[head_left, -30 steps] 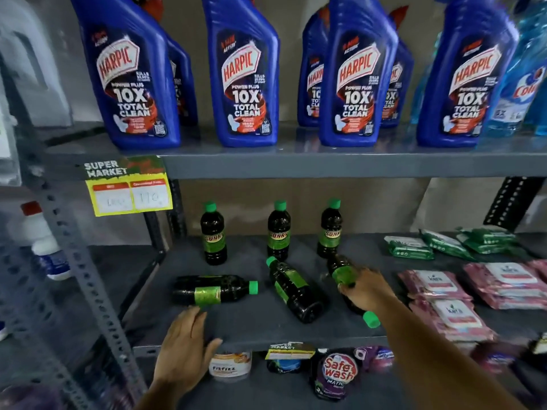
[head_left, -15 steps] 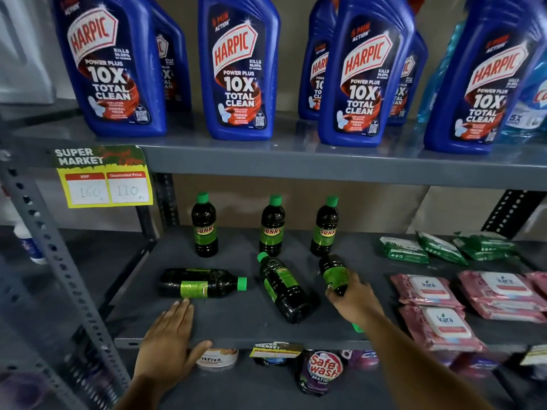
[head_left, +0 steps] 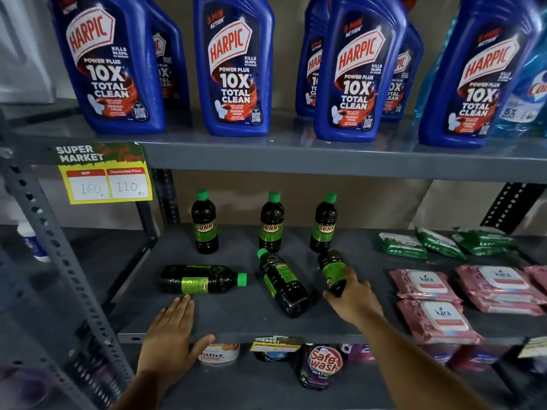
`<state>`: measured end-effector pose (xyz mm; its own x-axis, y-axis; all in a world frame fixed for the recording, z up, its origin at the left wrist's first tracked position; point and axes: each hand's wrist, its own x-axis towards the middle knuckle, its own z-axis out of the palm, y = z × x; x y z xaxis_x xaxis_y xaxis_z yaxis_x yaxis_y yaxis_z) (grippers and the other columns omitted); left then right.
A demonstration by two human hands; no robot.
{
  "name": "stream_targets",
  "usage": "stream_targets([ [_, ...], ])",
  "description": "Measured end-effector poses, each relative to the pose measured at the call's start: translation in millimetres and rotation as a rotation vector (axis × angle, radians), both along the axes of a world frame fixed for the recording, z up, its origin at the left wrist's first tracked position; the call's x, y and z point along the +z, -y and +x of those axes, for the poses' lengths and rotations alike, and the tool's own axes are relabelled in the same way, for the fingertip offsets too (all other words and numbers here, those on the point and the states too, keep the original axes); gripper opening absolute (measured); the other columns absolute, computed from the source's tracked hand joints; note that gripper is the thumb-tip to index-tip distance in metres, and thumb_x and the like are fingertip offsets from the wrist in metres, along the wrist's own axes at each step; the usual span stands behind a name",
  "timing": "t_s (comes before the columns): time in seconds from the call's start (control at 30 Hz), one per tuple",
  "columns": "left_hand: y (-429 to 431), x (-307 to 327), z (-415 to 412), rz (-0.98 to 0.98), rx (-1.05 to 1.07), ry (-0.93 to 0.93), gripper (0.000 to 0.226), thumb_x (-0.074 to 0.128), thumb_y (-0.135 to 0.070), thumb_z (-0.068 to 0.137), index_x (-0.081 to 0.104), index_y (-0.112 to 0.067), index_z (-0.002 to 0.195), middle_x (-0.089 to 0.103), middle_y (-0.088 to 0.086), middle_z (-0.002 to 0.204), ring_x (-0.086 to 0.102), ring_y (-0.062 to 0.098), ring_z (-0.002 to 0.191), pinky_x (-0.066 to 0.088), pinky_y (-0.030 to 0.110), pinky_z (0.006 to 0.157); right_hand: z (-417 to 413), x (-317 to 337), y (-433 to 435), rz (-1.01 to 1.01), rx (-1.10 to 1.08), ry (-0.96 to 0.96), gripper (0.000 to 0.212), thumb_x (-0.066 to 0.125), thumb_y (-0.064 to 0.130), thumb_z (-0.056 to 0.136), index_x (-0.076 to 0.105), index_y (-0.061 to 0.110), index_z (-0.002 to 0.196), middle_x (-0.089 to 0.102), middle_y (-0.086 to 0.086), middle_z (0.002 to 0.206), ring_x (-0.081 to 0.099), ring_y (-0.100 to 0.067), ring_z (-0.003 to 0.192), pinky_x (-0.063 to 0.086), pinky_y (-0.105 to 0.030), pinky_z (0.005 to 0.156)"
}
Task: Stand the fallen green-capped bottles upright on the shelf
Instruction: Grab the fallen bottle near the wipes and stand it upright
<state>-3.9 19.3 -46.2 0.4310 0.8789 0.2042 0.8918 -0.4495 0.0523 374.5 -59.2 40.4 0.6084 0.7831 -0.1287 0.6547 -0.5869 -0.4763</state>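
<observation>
Plainly, the right hand (head_left: 353,294) is wrapped around the neck end of the right fallen bottle (head_left: 333,269), fingers curled over it so its cap is hidden; the bottle's base points away toward the back row, its long axis running front to back and a little tilted. That grip probably serves to swing the base down and bring the cap up. The left hand (head_left: 171,332) lies flat and spread on the front edge of the shelf (head_left: 225,315), holding nothing (likely a brace while reaching in), its fingertips just beside the left fallen bottle (head_left: 201,279). That one lies across the shelf, cap pointing right. The middle fallen bottle (head_left: 282,282) lies diagonally, cap toward the back left, base toward the front. Behind them three upright bottles (head_left: 270,223) stand in a row.
</observation>
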Motion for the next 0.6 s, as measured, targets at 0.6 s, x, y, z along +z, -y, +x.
stream_targets([
  [0.6, -1.7, -3.9, -0.6, 0.011, 0.001, 0.011, 0.095, 0.028, -0.078, 0.084, 0.045, 0.000, 0.136, 0.047, 0.015, 0.142, 0.039, 0.028, 0.132, 0.023, 0.042, 0.107, 4.8, 36.4, -16.3, -0.261, 0.049, 0.149, 0.090, 0.076, 0.038, 0.067, 0.025, 0.027, 0.141, 0.044, -0.014, 0.124, 0.059, -0.035, 0.107, 0.054, -0.043, 0.085],
])
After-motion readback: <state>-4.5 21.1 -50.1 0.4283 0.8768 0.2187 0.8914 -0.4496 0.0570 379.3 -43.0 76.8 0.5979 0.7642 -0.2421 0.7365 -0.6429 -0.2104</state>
